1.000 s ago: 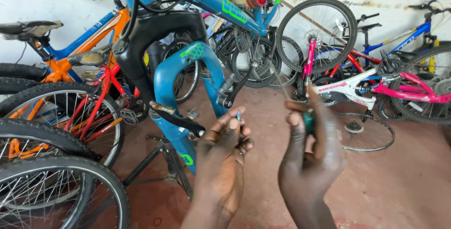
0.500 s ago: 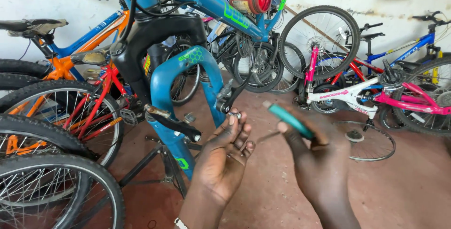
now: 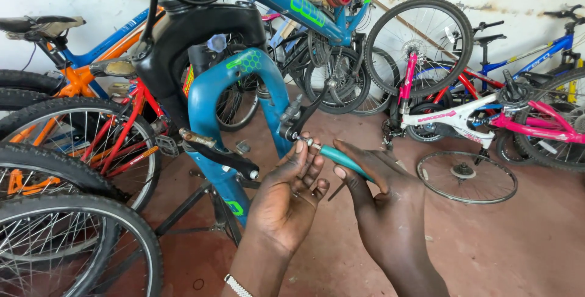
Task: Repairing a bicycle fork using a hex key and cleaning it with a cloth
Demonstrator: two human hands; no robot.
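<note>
A blue bicycle fork [image 3: 241, 99] hangs in front of me, with a brake arm [image 3: 291, 117] on its right leg. My right hand [image 3: 381, 193] grips a screwdriver with a teal handle [image 3: 341, 158], its tip pointing left toward the brake arm. My left hand [image 3: 289, 196] is raised just below that brake arm, fingertips pinching the screwdriver's tip or a small part there. A black brake arm [image 3: 222, 154] sticks out on the fork's left leg.
Bicycles crowd the room: orange and red ones at left [image 3: 91, 108], black tyres [image 3: 73, 224] at lower left, a pink and white bike [image 3: 487, 117] at right. A loose wheel [image 3: 466, 176] lies on the red floor. A work stand leg [image 3: 183, 208] crosses under the fork.
My right hand has turned the screwdriver from upright to pointing left and brought its tip to the brake arm. My left hand has risen to meet the tip.
</note>
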